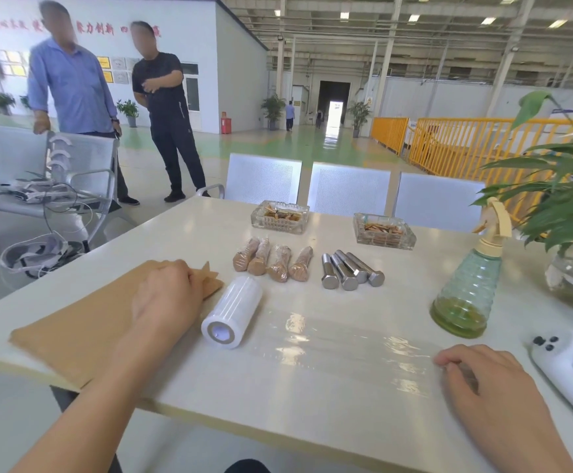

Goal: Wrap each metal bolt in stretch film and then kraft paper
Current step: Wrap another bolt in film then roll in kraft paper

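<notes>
Bare bolts [352, 270] (three) beside wrapped bolts [272, 264]

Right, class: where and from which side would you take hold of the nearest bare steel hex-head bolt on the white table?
Probably by the smooth shank of the bare steel hex-head bolt, coming from above. It lies flat, packed against its neighbours, with its hex head toward the person, so a side approach is blocked.
</notes>
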